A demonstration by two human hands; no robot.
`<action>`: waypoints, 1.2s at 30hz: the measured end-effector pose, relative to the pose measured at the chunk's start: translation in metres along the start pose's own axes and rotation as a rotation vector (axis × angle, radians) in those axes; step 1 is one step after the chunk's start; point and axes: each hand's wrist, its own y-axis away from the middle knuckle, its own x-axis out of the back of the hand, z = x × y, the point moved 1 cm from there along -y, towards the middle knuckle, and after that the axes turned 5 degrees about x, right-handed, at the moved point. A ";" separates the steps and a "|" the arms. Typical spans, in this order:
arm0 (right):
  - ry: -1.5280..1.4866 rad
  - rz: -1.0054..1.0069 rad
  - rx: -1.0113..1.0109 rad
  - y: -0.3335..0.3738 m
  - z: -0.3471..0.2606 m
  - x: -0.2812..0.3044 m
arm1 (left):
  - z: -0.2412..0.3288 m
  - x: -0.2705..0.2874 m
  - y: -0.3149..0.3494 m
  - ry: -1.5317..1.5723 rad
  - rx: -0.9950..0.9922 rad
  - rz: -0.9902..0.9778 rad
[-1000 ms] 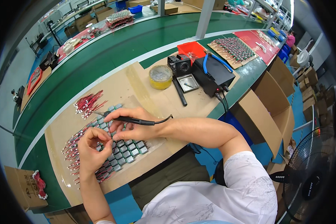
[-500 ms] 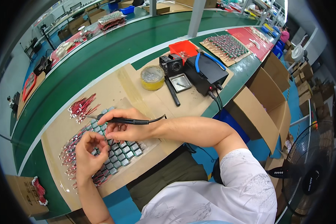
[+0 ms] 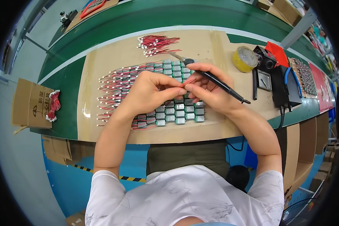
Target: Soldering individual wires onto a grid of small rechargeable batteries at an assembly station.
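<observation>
A blue floor (image 3: 133,162) is running beneath a green table (image 3: 62,90), and a brown cardboard sheet (image 3: 199,43) is covering much of its near side. An open carton (image 3: 305,154) is standing at the right, its inside too shadowed to read; a smaller carton (image 3: 28,100) is sitting at the left end, a bundle of red wires (image 3: 53,105) resting against its side. Rows of grey modules (image 3: 180,113) are lying on the sheet, below a loose wire pile (image 3: 158,45). Near a black power unit (image 3: 284,92), an orange-red tray (image 3: 277,54) is showing no readable contents, and a small metal tray (image 3: 264,80) is holding a thin piece. The right hand (image 3: 216,97) is gripping a soldering iron (image 3: 216,81) above the modules, its long axis slanting diagonally, tip pointing up-left toward the pile. The left hand's (image 3: 148,92) grip is closing on a thin red wire (image 3: 189,81), right fingertips meeting it there.
</observation>
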 end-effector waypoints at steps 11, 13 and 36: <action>0.013 -0.007 -0.008 -0.002 0.002 0.001 | 0.006 0.009 -0.003 -0.049 0.003 0.030; 0.027 0.024 -0.007 -0.002 0.001 0.001 | 0.004 0.013 -0.005 -0.023 -0.015 0.022; 0.747 -0.179 0.524 -0.014 0.007 0.013 | -0.011 0.074 -0.004 -0.188 -0.051 0.235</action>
